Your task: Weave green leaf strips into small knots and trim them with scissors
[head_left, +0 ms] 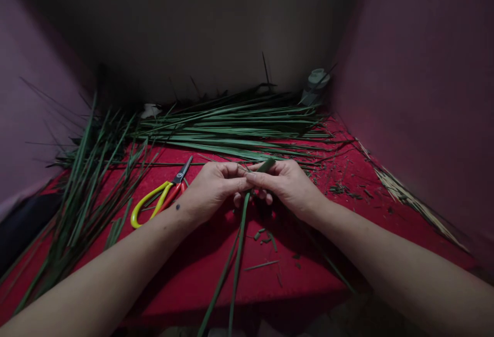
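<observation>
Both hands meet over the middle of the red surface, with green leaf strips (242, 229) between them. My left hand (216, 188) pinches the strips with thumb and forefinger. Against its fingertips, my right hand (292, 185) is closed on the same strips, its thumb laid across them. One short, wide end of leaf (266, 165) pokes up past the right thumb. Long tails hang down toward me, past the front edge. How the strips cross inside the fingers is hidden. Left of my left wrist lie scissors (152, 206) with one yellow and one red handle.
A pile of long green leaves (227, 130) spans the back of the red cloth (309, 270). More leaves (83, 188) lie along the left side. Cut scraps (347, 190) are scattered at right. A translucent bottle (314, 87) stands in the back right corner, and pale stalks (417, 208) line the right wall.
</observation>
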Motion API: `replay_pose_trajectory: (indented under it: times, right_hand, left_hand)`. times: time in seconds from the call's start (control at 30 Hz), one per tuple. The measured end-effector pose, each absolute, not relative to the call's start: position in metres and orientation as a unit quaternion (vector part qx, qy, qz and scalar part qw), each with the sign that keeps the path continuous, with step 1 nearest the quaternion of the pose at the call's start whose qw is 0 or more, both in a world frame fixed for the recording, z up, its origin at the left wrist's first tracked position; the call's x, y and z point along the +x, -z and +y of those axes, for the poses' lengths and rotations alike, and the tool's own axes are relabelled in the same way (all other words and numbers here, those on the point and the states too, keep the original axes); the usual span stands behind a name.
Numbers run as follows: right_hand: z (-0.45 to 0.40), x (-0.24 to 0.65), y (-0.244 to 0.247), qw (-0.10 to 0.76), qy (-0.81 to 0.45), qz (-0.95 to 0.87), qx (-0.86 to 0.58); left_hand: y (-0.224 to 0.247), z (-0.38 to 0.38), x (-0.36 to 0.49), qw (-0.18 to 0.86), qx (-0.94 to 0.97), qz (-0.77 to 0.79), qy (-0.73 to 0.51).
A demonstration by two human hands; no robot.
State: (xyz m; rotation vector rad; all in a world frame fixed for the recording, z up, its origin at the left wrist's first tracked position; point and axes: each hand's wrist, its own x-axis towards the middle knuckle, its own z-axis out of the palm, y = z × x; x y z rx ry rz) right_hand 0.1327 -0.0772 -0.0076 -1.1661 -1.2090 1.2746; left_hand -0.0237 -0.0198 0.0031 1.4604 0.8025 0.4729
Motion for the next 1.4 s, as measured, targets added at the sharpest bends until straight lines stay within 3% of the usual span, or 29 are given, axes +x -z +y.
replay_pose_trajectory:
  times: [0.4,0.9,1.4]
  right_hand:
    - [-0.067,0.144,0.016,0.533,-0.561,-0.433,-0.463]
    - [-0.065,0.142,0.017,0.552,-0.599,-0.383,-0.437]
    - [-0.067,0.139,0.014,0.562,-0.623,-0.343,-0.422]
  left_hand:
    - [0.003,-0.014,-0.027,0.755,0.582,0.277,-0.123]
    - [-0.002,-0.021,-0.021,0.652,0.668,0.324,-0.155]
    - [-0.001,-0.025,-0.019,0.622,0.712,0.287,-0.156]
